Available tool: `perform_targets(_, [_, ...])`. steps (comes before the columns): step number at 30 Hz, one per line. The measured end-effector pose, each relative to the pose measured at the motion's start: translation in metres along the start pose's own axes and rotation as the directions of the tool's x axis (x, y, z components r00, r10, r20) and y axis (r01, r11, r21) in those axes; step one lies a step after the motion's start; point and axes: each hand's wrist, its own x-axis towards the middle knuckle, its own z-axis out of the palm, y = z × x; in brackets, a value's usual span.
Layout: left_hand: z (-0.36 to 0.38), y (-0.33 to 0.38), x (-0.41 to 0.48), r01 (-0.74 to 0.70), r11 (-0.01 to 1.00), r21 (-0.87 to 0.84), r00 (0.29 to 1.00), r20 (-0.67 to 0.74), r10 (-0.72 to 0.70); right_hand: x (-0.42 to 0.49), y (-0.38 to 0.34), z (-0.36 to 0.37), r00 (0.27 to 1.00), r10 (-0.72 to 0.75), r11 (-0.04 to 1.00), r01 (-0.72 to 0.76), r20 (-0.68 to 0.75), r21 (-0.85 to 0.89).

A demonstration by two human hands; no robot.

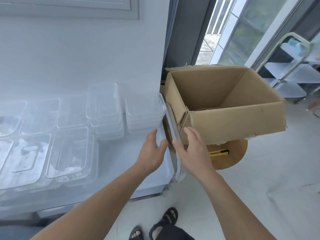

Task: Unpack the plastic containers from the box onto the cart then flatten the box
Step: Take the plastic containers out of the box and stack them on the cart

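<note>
Many clear containers on the cart, open box alongside.

A yellow utility knife lies on the round wooden desk, close to its near edge (blade end too small to read). Over on the right, a steel rack stands by the glass door, with pale sheets on its shelves. Down below, black sandals on the light floor.
</note>
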Motion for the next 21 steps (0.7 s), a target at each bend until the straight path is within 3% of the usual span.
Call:
perform_targets(13, [0.098, 0.075, -0.026, -0.27, 0.956, 0.111, 0.96, 0.108, 0.258, -0.043, 0.094, -0.088, 0.989, 0.02, 0.998, -0.011, -0.147, 0.063])
perform_targets(21, [0.189, 0.142, -0.006, -0.251, 0.948, 0.193, 0.968, 0.054, 0.245, -0.021, 0.182, -0.169, 0.986, 0.001, 0.997, 0.011, -0.166, 0.072])
